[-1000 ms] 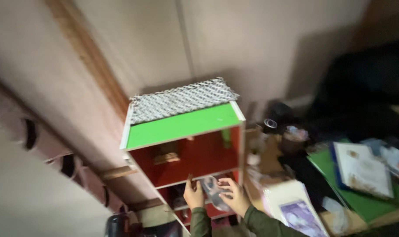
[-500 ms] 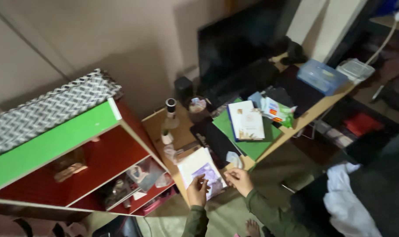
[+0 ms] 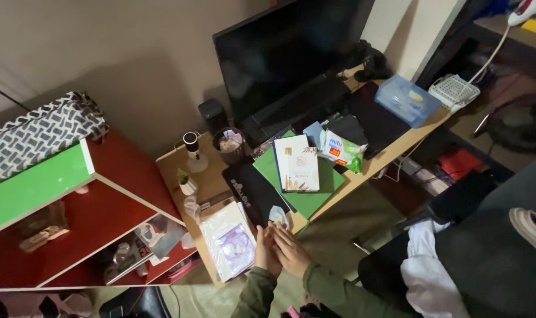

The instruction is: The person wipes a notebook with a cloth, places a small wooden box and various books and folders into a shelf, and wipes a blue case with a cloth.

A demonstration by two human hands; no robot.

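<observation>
My left hand [image 3: 261, 254] and my right hand [image 3: 290, 250] are pressed together, fingers straight, at the near edge of a wooden desk [image 3: 174, 162]. Nothing shows between them. Both sleeves are olive green. Just left of my left hand lies a flat clear-wrapped packet with a purple picture [image 3: 228, 240]. A small crumpled white wrapper [image 3: 278, 215] lies just beyond my fingertips, beside a black pad [image 3: 251, 189].
A red shelf unit with a green top [image 3: 35, 187] and patterned cloth [image 3: 38, 131] stands left. On the desk are a dark screen [image 3: 285, 53], white book [image 3: 297, 162] on a green folder [image 3: 308, 199], blue box [image 3: 406, 100]. White cloth [image 3: 427, 277] lies right.
The view swung right from the red shelf to the desk. My hands left the shelf's clear bag, came to the desk edge, and now press together.
</observation>
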